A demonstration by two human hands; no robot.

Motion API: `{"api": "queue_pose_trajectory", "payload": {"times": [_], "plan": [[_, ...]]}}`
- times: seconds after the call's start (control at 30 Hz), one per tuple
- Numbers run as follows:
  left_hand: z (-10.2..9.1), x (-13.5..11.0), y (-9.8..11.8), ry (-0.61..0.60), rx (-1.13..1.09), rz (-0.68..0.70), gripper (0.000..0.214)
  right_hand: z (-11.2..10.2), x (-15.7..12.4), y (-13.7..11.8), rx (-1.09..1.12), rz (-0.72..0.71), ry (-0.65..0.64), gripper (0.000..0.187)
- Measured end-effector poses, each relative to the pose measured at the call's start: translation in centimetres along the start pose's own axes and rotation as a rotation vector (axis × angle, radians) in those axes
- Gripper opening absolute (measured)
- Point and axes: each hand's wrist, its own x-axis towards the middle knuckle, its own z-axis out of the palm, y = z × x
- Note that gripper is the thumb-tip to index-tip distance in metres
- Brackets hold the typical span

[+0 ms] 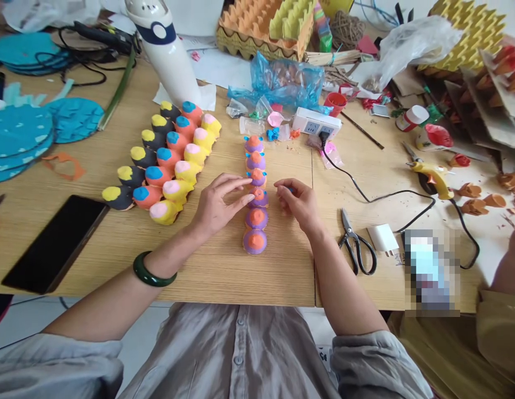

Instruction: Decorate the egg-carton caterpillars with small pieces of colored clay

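A strip of purple egg-carton cups with orange tops [256,219] lies in a line on the wooden table [224,271]. My left hand [218,204] rests beside the strip, fingers stretched out, fingertips touching a middle cup [258,196]. My right hand [298,202] sits on the other side of that cup with its fingers curled in a pinch; a small blue bit shows at its fingertips. A green bangle [152,272] is on my left wrist.
Rows of painted black, orange and yellow cups [166,160] lie left of the strip. A black phone [53,244] is at the near left, scissors [356,244] and a white plug [384,238] at the right. A yellow glue gun [434,177], power strip [315,123] and another person's arm [509,266] are further right.
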Motion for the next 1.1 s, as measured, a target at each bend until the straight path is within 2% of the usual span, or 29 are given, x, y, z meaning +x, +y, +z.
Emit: {"api": "queue_pose_trajectory", "payload": {"times": [0.1, 0.23, 0.5, 0.9, 1.1], "plan": [[0.4, -0.1, 0.1, -0.017, -0.022, -0.008, 0.029, 0.5, 0.0, 0.7, -0.139, -0.052, -0.014, 0.035], [1.1, -0.2, 0.0, -0.026, -0.034, 0.009, 0.028, 1.1, -0.1, 0.8, -0.163, -0.053, 0.000, 0.041], [1.4, -0.5, 0.2, -0.021, -0.046, -0.011, 0.023, 1.7, -0.1, 1.2, -0.218, -0.139, 0.043, 0.033], [1.4, -0.5, 0.5, -0.024, -0.072, -0.038, 0.021, 1.6, -0.2, 1.4, -0.222, -0.151, 0.024, 0.026], [1.5, -0.6, 0.5, -0.019, -0.077, -0.034, 0.021, 1.8, -0.3, 1.5, -0.222, -0.156, 0.057, 0.025]]}}
